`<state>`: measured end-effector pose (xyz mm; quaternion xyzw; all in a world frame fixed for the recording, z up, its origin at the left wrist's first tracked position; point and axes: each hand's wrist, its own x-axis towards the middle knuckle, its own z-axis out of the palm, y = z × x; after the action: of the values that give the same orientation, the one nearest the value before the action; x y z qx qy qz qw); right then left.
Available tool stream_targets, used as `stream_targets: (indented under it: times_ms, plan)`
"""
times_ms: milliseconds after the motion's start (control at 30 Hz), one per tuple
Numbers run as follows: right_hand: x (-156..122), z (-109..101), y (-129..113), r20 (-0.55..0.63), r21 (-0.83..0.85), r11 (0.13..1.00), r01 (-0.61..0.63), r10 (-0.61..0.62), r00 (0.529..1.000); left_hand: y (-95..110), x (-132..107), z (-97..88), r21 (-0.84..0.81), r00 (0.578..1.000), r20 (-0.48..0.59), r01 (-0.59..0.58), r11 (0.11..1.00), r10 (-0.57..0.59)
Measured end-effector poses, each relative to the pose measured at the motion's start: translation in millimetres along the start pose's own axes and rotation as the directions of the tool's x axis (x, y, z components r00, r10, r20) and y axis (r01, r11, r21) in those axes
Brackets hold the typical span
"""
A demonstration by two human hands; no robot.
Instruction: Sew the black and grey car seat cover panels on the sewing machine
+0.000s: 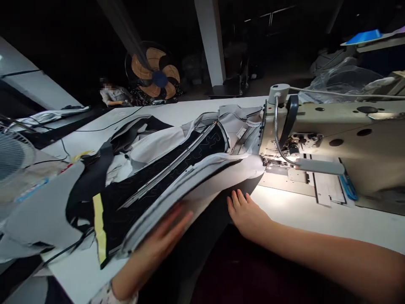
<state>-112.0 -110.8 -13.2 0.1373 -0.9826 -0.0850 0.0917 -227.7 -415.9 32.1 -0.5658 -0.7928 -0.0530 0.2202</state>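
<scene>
Head view, fabric: the layered fabric piece (202,145) lies on the white table (363,223), its right end at the needle area of the sewing machine (351,147); a pale edge strip (218,177) curves along its near side.
Left hand: the left hand (160,240) is at the pale edge strip, well left of the machine; blur hides whether its fingers pinch cloth or merely rest there.
Right hand: the right hand (248,213) lies palm down, fingers slightly spread, on dark cloth (209,219) just short of the lit needle area.
Seam step: judging by this pose, the edge is being lined up or guided for stitching.
Next-move demands: probably smooth, even layers and fingertips clear of the needle.
</scene>
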Motion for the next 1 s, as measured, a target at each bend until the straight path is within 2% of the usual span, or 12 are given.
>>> stream_targets:
  times_ms: [100,133,200,267,300,367,467,567,700,800,933,1000]
  plan:
    - [1.4,0.1,-8.3,-0.012,0.002,1.000,0.007,-0.007,1.000,-24.9,59.7,-35.9,0.112,0.938,-0.342,0.100,0.989,-0.056]
    - [-1.5,-0.2,-9.6,-0.020,0.006,1.000,0.000,0.000,1.000,-30.3,83.0,-37.8,0.118,0.902,-0.411,0.201,0.973,-0.136]
    - [-11.3,0.1,-12.2,-0.030,-0.003,1.000,-0.025,0.025,0.999,-31.3,124.9,-22.6,0.105,0.886,-0.421,0.261,0.960,-0.194]
    - [-23.3,2.2,-16.1,-0.063,-0.012,0.997,-0.074,0.073,0.995,-16.3,154.6,11.9,0.073,0.922,-0.365,0.167,0.983,-0.130]
    - [-28.7,3.9,-18.8,-0.100,-0.005,0.994,-0.108,0.107,0.989,-3.9,164.0,31.9,0.051,0.960,-0.280,0.020,0.999,-0.005]
    - [-36.7,7.8,-24.6,-0.199,0.030,0.986,-0.167,0.169,0.965,23.1,173.6,68.3,-0.065,0.977,-0.061,-0.208,0.976,0.205]
    - [-41.6,11.7,-31.2,-0.313,0.081,0.973,-0.218,0.233,0.921,46.8,172.2,97.8,-0.257,0.975,0.154,-0.115,0.960,0.158]
    - [-41.2,11.5,-32.8,-0.334,0.089,0.964,-0.249,0.264,0.905,40.2,163.1,100.6,-0.366,0.954,0.292,0.052,0.929,0.062]
    - [-37.2,8.6,-31.6,-0.353,0.070,0.973,-0.219,0.230,0.907,30.6,158.2,87.0,-0.232,0.932,0.362,0.057,0.971,0.032]
    - [-36.4,4.0,-30.3,-0.361,0.068,0.982,-0.175,0.188,0.913,49.5,170.9,72.2,-0.079,0.910,0.412,-0.008,0.997,0.040]
    - [-45.9,-5.4,-24.9,-0.361,0.150,0.986,-0.076,0.126,0.924,89.4,189.0,61.5,-0.187,0.853,0.471,-0.152,0.970,0.225]
    - [-52.4,-9.0,-21.0,-0.385,0.151,0.988,-0.032,0.089,0.918,101.0,190.7,65.2,-0.231,0.857,0.471,-0.111,0.967,0.210]
